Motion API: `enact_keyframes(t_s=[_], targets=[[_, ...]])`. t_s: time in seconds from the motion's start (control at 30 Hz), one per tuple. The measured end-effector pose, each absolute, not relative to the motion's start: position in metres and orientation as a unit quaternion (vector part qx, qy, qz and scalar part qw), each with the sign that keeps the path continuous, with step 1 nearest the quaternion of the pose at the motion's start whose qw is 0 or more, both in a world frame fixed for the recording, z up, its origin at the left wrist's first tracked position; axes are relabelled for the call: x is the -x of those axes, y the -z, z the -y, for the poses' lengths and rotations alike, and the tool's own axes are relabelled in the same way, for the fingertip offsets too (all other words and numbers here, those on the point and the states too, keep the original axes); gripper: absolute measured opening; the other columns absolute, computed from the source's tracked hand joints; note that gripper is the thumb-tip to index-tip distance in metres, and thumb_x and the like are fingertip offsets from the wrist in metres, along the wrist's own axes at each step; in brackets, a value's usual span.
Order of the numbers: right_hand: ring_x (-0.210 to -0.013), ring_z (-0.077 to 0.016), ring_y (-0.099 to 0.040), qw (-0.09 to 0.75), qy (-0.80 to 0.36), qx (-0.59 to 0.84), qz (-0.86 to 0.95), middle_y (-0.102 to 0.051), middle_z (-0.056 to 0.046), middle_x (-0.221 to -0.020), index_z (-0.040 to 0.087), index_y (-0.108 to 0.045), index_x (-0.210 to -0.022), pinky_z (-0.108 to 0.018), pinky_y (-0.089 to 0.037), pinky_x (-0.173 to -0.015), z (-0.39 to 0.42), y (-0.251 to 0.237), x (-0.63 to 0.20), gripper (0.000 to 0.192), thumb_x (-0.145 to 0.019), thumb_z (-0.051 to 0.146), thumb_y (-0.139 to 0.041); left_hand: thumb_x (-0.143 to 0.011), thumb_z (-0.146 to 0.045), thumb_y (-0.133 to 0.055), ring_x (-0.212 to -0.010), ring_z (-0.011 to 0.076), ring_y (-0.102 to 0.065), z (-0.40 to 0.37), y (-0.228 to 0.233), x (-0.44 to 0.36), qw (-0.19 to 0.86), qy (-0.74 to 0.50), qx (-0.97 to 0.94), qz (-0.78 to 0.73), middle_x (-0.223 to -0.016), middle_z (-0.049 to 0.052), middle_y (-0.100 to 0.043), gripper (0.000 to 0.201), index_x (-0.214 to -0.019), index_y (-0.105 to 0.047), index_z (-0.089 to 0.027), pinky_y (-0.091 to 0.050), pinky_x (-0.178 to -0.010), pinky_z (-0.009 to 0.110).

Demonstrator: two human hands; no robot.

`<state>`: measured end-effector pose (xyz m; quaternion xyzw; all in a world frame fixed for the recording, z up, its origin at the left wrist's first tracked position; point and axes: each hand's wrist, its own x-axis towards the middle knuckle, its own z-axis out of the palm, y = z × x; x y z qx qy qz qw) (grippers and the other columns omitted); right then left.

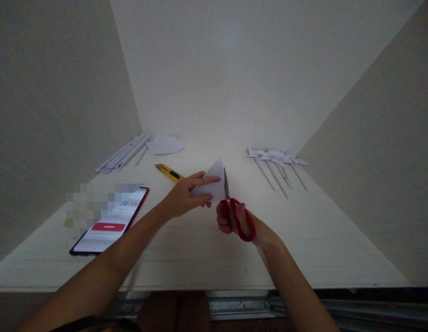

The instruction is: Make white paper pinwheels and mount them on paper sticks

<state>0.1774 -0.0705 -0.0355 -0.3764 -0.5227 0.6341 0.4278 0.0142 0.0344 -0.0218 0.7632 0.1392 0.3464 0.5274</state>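
My left hand pinches a piece of white paper that looks folded to a triangle, its point upward. In my right hand is a pair of scissors with red handles, thumb and fingers through the loops. The blades point away from me and lie along the paper's right edge; whether they bite into it I cannot tell. Just beyond my left hand lies a yellow utility knife, its near end hidden behind the hand.
Rolled paper sticks lie in a pile at the back left beside some flat paper sheets. Several paper pinwheels on sticks rest at the back right. A phone lies at the left. Walls enclose the white tabletop on three sides.
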Motion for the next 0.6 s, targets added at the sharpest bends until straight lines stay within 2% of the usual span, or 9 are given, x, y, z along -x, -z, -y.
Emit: enact_keyframes(t_s=[0.13,0.37,0.6], targets=[[-0.056,-0.0096,-0.029,0.426,-0.624,0.382,0.533,-0.033,0.001,-0.070,0.018,-0.043,-0.085,-0.027,-0.021,-0.050,0.0698,0.0349,-0.1764,0.061,-0.071,0.075,-0.029,-0.073,-0.015,-0.061,-0.057,0.0036,-0.059,-0.0327,0.0244,-0.0161,0.534,-0.351,-0.757,-0.135,-0.095,0.002,-0.045,0.040,-0.113,-0.059,-0.020,-0.053,-0.050,0.014],[-0.056,-0.0091,-0.029,0.428,-0.633,0.382,0.520,-0.033,0.001,-0.071,0.017,-0.044,-0.089,-0.026,-0.020,-0.050,0.0702,0.0332,-0.1763,0.060,-0.074,0.073,-0.027,-0.073,-0.014,-0.061,-0.055,0.0024,-0.058,-0.0296,0.0232,-0.0166,0.535,-0.349,-0.757,-0.140,-0.093,0.001,-0.045,0.041,-0.113,-0.059,-0.019,-0.052,-0.049,0.013],[-0.056,-0.0098,-0.028,0.438,-0.632,0.380,0.514,-0.032,0.001,-0.070,0.018,-0.044,-0.090,-0.027,-0.021,-0.050,0.0705,0.0320,-0.1753,0.057,-0.076,0.071,-0.027,-0.073,-0.018,-0.060,-0.056,0.0041,-0.059,-0.0280,0.0257,-0.0178,0.522,-0.345,-0.763,-0.160,-0.099,0.004,-0.045,0.041,-0.114,-0.057,-0.017,-0.053,-0.049,0.016]])
